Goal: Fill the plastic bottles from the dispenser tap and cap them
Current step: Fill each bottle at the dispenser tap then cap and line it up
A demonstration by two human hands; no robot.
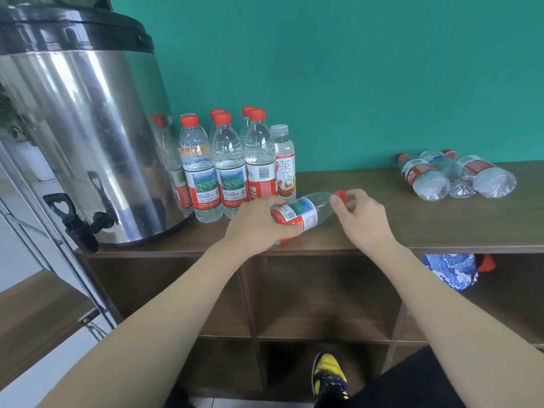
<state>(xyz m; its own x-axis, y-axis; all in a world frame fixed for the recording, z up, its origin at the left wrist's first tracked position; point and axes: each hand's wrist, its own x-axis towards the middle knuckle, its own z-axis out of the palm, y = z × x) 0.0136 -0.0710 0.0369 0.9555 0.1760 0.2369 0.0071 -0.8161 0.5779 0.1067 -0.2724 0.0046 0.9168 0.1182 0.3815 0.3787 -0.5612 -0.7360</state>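
While the left hand [259, 222] wraps its fingers round the labelled middle of a tilted bottle [303, 212], we see the right hand [360, 214] pinching that bottle's red cap [341, 195] between thumb and fingertips. The bottle hangs just over the wooden shelf top [382, 219], near its front edge, neck pointing up and to the right; we cannot tell how much water is in it.

Behind it, upright against the teal wall [353, 78], stands a tight cluster of clear capped bottles [229, 166], most with red caps, beside one tea bottle [285, 169] with a pale cap. They appear full of clear liquid. To their left sits the steel dispenser [88, 136], round and mirror-bright with a black lid, its black tap [78, 222] jutting past the shelf's left end.

Well apart on the right, three ribbed bottles [456, 178] lie on their sides, bases toward us. Bare wood stretches between the two groups. Open cubbies [321, 295] sit below; one holds a blue patterned bag [450, 269].
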